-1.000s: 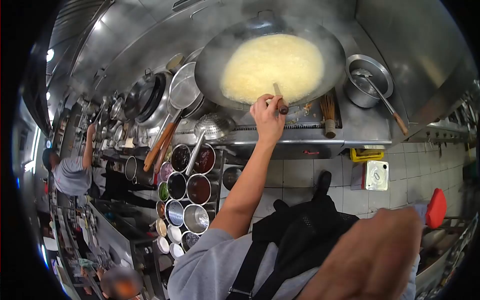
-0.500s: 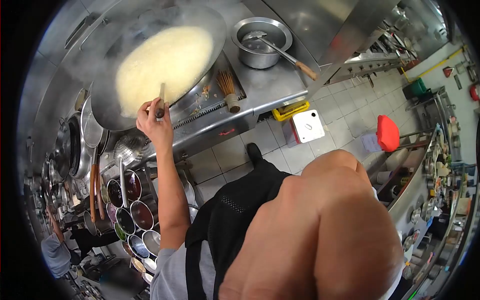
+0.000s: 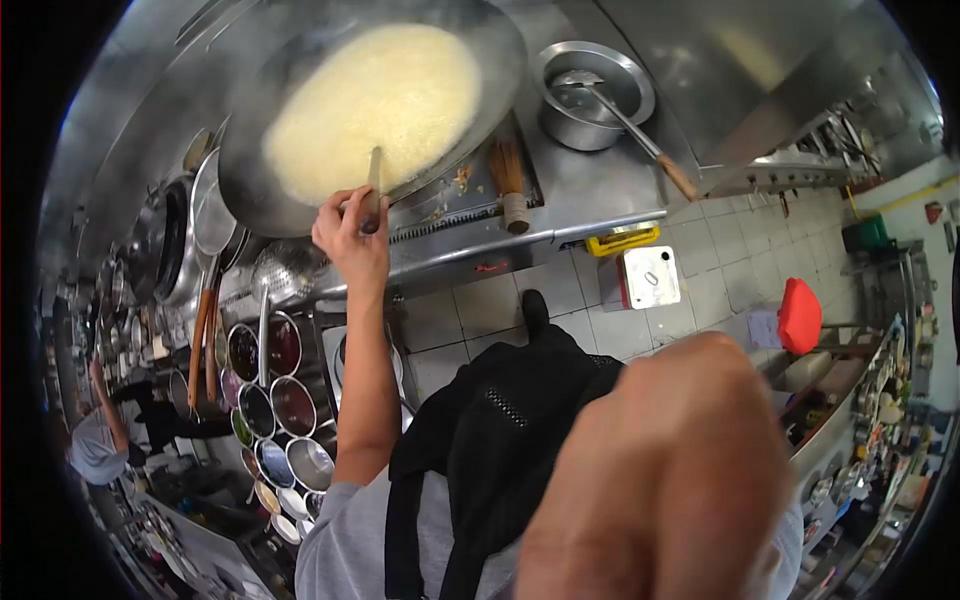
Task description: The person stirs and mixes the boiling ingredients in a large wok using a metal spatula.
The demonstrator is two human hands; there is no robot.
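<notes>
My left hand (image 3: 352,235) is closed on the wooden grip of a wok tool (image 3: 374,185). The tool's metal shaft slants into a pale yellow, steaming liquid (image 3: 385,95), which hides its head, so ladle or spatula I cannot tell. That liquid fills the middle of a big dark wok (image 3: 500,60) on the range. Very near the camera, my right hand or bent arm (image 3: 670,470) looms large and blurred; its fingers cannot be made out. A bamboo wok brush (image 3: 510,190) rests on the range to the right of the wok.
Further right, a steel pot (image 3: 590,130) holds a wooden-handled ladle (image 3: 640,135). Strainers (image 3: 212,215), a perforated skimmer (image 3: 283,275) and several seasoning pots (image 3: 293,402) are on the left. A white-lidded tin (image 3: 650,277) stands on the floor. Another person (image 3: 100,440) is at far left.
The view has shifted, so the wok and range sit further right and higher. My left hand stays on the tool's grip. The right limb looks lower and further right.
</notes>
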